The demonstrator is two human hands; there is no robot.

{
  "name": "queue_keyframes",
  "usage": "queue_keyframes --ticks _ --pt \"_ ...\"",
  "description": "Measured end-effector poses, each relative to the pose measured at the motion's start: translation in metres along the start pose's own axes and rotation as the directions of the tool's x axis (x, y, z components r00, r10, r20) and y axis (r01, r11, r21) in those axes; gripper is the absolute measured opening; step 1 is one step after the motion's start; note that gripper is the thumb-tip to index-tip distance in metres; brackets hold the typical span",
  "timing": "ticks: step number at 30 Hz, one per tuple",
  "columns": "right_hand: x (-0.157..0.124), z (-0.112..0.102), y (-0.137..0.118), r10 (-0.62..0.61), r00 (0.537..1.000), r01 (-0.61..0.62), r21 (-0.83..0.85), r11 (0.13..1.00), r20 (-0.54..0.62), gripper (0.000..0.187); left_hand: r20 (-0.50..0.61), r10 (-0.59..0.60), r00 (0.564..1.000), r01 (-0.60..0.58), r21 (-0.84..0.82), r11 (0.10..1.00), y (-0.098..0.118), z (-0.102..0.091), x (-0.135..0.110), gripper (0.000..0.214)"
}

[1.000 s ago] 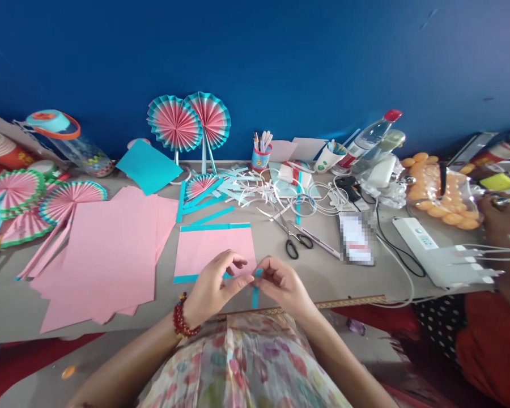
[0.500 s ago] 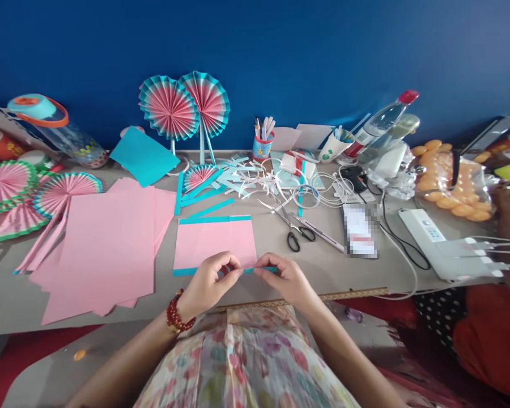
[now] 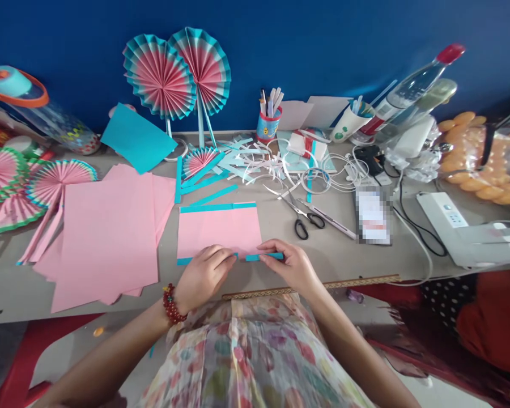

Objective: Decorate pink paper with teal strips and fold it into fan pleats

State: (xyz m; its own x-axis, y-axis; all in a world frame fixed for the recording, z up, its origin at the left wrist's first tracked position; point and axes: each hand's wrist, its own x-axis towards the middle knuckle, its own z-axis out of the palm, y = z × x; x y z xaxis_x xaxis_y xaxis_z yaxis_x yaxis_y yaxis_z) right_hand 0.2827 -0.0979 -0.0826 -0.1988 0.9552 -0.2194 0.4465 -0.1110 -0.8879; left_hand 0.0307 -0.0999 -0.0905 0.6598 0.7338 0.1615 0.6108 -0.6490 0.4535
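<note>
The blue strip [image 3: 263, 256] is not standing up in the air any more. It is now lying flat along the near edge of the pink sheet [image 3: 219, 229], on the table [image 3: 340, 258]. Both hands have come down with it. The left hand [image 3: 204, 273] is pressing one end onto the sheet with bent fingers, and the right hand [image 3: 295, 266] is pinching the other end just past the sheet's near right corner, fingers close together. So the strip is lining up with that edge, like the blue band on the far edge. The scissors [image 3: 301, 218] are lying to the right of the sheet.
</note>
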Motion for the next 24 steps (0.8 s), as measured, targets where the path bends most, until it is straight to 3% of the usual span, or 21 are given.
queue_keyframes --ticks 7,14,24 --pt "0.010 0.009 -0.004 -0.030 1.000 0.030 -0.039 0.999 0.000 0.013 0.016 0.058 0.998 -0.059 0.032 0.998 -0.008 0.005 -0.002 0.028" --pt "0.015 0.013 -0.010 -0.005 1.000 0.007 -0.127 0.992 0.015 0.009 0.002 0.043 0.999 -0.043 -0.002 0.999 -0.010 0.005 -0.003 0.029" --pt "0.015 0.018 -0.012 0.001 1.000 -0.001 -0.195 0.981 -0.001 0.008 -0.072 0.085 0.994 -0.087 -0.025 0.996 -0.011 0.005 -0.002 0.025"
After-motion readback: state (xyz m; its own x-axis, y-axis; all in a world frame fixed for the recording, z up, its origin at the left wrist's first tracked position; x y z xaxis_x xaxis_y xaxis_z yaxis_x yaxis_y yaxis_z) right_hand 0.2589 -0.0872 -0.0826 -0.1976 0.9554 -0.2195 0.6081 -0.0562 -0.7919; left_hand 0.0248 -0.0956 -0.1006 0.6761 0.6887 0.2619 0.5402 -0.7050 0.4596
